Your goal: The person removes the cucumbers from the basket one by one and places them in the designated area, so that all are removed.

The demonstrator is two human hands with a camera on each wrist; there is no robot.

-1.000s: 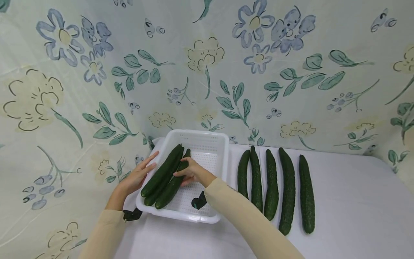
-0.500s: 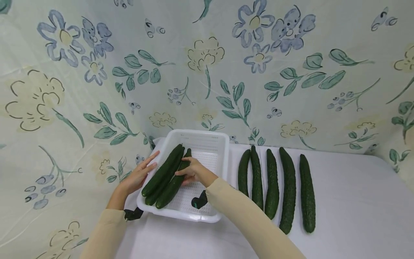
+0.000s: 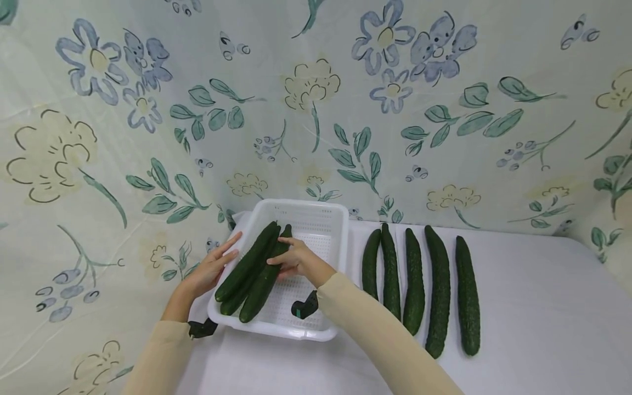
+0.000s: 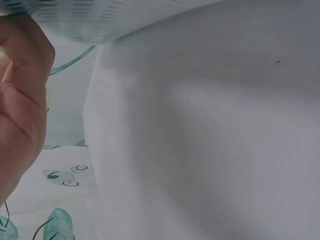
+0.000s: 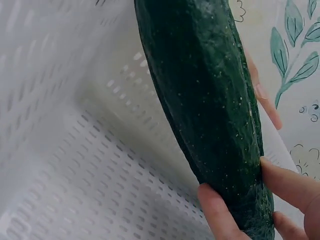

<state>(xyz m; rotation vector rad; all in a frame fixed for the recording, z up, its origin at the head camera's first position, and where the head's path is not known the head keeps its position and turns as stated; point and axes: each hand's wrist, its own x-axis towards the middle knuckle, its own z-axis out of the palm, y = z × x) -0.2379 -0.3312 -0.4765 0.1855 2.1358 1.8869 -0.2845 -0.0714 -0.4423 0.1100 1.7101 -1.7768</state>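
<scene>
A white plastic basket (image 3: 323, 321) holds three long dark green cucumbers lying side by side along its left part. My right hand (image 3: 298, 259) grips the rightmost of them, a cucumber (image 3: 261, 291), around its upper half. In the right wrist view, thumb and fingers pinch that cucumber (image 5: 200, 95) from both sides near one end. The leftmost cucumber (image 3: 247, 263) and the middle cucumber (image 3: 237, 299) lie close against each other. My left hand (image 3: 204, 273) rests along the basket's left outer side with fingers extended. In the left wrist view, the left hand (image 4: 22, 100) touches the basket (image 4: 80, 22).
Several more cucumbers lie in a row on the white-covered table (image 3: 538, 307), right of the basket; one is the far-right cucumber (image 3: 468, 296). My right sleeve (image 3: 380, 334) crosses in front of some. A floral cloth (image 3: 316, 109) hangs behind the table.
The right hand and the cucumber it grips have risen slightly, and the cucumber's near end has shifted a little to the right. The left hand stays against the basket.
</scene>
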